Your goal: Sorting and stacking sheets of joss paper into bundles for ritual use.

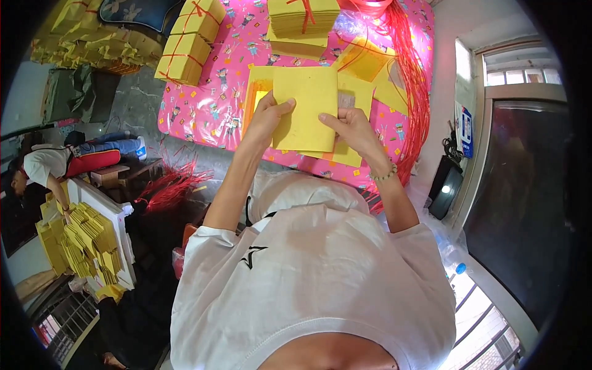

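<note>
Both my hands hold up a yellow paper piece (305,129), flat and nearly square, above the near part of the table; I cannot tell if it is one sheet or a thin stack. My left hand (268,117) grips its left edge with the thumb on top. On the right edge, my right hand (353,126) pinches it, thumb on the face, fingers behind. Beneath it lie more yellow sheets (351,154) and an orange-edged sheet (251,92), partly covered. My fingertips behind the paper are hidden.
A pink patterned cloth (216,117) covers the table. Red-tied yellow paper bundles (185,52) stand at its far left, a tall stack (302,21) at the back. Red plastic strands (416,92) hang down the right side. At left, another person (46,163) handles yellow paper on a white table (117,216).
</note>
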The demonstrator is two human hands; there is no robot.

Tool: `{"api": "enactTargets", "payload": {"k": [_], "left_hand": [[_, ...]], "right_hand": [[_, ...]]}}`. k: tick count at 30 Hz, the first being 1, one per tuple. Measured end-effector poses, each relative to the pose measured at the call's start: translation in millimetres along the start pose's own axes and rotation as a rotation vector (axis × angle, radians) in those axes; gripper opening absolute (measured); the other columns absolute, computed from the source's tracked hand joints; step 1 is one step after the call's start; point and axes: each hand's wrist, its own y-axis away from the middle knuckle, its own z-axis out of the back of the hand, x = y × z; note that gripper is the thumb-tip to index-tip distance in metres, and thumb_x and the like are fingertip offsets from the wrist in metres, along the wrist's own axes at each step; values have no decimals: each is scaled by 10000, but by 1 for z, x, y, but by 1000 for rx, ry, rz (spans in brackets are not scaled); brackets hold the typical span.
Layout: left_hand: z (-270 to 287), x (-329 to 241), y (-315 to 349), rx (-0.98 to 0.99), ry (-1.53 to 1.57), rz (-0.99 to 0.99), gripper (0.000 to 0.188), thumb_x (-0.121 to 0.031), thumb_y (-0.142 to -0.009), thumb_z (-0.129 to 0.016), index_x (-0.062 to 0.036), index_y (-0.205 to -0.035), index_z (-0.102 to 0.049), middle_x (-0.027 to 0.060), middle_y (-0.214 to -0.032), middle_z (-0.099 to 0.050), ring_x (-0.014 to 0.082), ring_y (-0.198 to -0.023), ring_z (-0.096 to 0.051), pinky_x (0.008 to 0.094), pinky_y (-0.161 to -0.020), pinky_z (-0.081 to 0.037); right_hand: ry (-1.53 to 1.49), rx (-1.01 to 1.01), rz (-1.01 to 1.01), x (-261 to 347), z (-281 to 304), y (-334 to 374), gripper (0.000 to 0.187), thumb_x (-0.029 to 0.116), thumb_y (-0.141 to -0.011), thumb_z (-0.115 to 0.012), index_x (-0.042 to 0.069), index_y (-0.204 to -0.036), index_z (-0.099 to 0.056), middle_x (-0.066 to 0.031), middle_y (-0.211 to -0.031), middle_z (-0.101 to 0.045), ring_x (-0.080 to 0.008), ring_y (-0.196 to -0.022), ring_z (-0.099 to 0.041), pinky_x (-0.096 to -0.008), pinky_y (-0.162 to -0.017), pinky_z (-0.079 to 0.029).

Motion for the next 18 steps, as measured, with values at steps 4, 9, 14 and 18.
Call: {"api": "enactTargets", "payload": {"k": [4, 9, 14, 18], "left_hand": [[4, 3, -3, -17, 50, 41, 268, -79, -907, -561, 23, -1154, -537, 118, -1085, -632, 179, -966, -624, 297, -837, -495], [13, 5, -7, -46, 65, 76, 262, -79, -909, -561, 20, -1150, -540, 115, -1085, -631, 181, -964, -626, 300, -838, -499], [16, 9, -12, -15, 78, 48, 311, -52, -911, -535, 19, -1212, -502, 123, -1125, -616, 194, -999, -608, 321, -869, -478], [14, 9, -7, -31, 81, -59, 320, -54, -912, -533, 17, -1221, -493, 123, -1130, -616, 193, -1003, -608, 322, -874, -474]], "right_hand": [[86, -1, -50, -8, -1, -8, 349, 316, -902, -616, -5, -1024, -672, -39, -814, -691, -79, -684, -643, -214, -614, -508], [-49, 26, -120, 3, -9, 2, 325, 313, -891, -634, -8, -906, -685, -16, -710, -660, -61, -588, -600, -201, -520, -482], [-16, 5, -84, -4, -10, -1, 313, 303, -893, -632, 0, -945, -684, -24, -732, -669, -65, -599, -609, -201, -535, -495], [14, 45, -81, -2, -10, 5, 292, 271, -895, -635, -4, -982, -680, -29, -789, -677, -66, -653, -618, -210, -556, -504]]}}
